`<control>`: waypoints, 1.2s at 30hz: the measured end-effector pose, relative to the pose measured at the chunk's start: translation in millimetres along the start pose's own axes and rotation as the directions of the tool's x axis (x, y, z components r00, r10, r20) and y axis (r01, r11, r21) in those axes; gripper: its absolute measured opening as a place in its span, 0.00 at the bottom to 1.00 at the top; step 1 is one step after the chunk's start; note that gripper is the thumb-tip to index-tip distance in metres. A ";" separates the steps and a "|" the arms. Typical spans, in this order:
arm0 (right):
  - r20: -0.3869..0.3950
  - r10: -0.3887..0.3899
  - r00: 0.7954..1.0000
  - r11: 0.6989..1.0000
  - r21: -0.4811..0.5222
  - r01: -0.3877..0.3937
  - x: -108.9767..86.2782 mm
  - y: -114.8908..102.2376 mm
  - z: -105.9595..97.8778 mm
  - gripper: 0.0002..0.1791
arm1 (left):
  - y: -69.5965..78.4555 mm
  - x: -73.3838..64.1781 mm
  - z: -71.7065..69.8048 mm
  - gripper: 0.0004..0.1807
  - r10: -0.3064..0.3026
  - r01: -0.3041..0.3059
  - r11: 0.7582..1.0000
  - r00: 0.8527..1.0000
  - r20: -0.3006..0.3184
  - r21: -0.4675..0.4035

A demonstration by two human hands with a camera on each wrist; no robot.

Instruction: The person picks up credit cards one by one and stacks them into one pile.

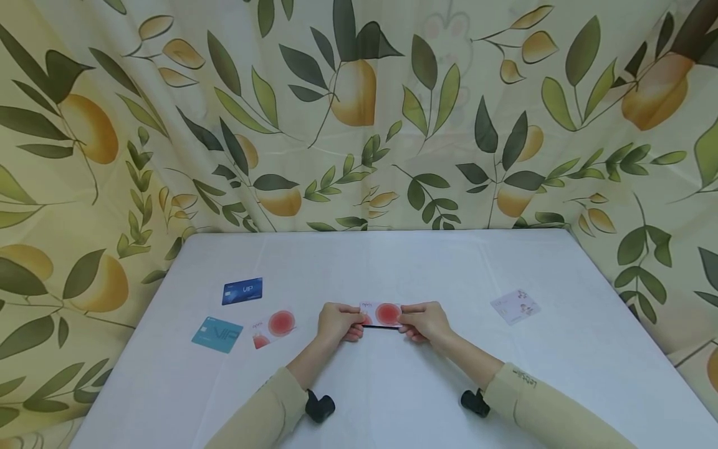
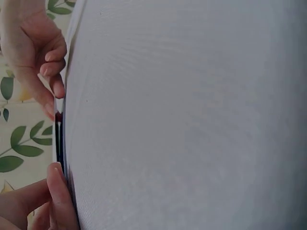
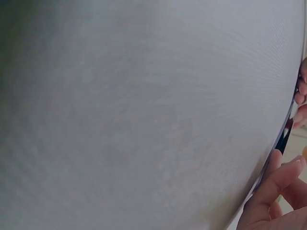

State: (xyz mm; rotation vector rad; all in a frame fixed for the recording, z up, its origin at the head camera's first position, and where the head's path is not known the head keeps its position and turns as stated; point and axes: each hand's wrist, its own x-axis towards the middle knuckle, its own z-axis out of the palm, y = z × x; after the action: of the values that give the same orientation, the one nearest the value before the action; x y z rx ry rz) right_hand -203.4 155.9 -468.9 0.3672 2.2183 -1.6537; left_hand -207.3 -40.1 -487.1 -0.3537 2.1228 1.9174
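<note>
A pale card point(image 1: 387, 315) with a red circle lies level between both hands in the middle of the head view. My left hand point(image 1: 339, 322) pinches its left end between thumb and fingers. At the opposite end, my right hand point(image 1: 427, 322) pinches it the same way. A dark strip point(image 2: 59, 143) shows under the card, seen nearly edge-on in the left wrist view; I cannot tell whether it is a second card or a shadow. The right wrist view also catches the dark edge point(image 3: 284, 139) between the two hands.
Left of my hands lie a dark blue VIP card point(image 1: 242, 291), a teal VIP card point(image 1: 217, 335) and another pale card point(image 1: 275, 325) with a red circle. A pale lilac card point(image 1: 515, 307) lies at the right. The white tabletop point(image 1: 392, 262) meets a leaf-and-fruit patterned curtain point(image 1: 359, 156).
</note>
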 end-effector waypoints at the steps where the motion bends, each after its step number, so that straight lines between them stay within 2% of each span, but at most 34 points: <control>1: 0.001 -0.002 1.000 1.000 -0.002 0.002 -0.3 0.0 -0.1 0.19 | -0.2 0.1 -0.3 0.10 0.001 -0.001 1.000 1.000 0.001 0.006; 11: -0.021 -0.029 0.999 0.999 -0.017 0.029 -0.3 2.0 1.4 0.19 | -0.1 -1.4 -1.1 0.10 0.024 -0.024 1.000 1.000 0.007 0.000; 19: -0.033 -0.065 0.997 0.998 -0.013 0.065 0.3 3.5 1.7 0.19 | -0.3 -2.5 0.2 0.10 0.039 -0.039 0.999 0.999 -0.012 0.013; 36: -0.042 -0.022 0.999 1.000 0.015 0.023 0.0 1.4 1.1 0.21 | -1.4 -2.2 0.1 0.12 0.030 -0.030 0.999 0.999 -0.031 0.019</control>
State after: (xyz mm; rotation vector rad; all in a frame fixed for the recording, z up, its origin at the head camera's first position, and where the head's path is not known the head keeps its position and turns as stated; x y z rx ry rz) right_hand -202.7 155.2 -470.4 0.3861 2.2489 -1.6909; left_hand -204.7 -40.1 -487.6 -0.3522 2.1762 1.9196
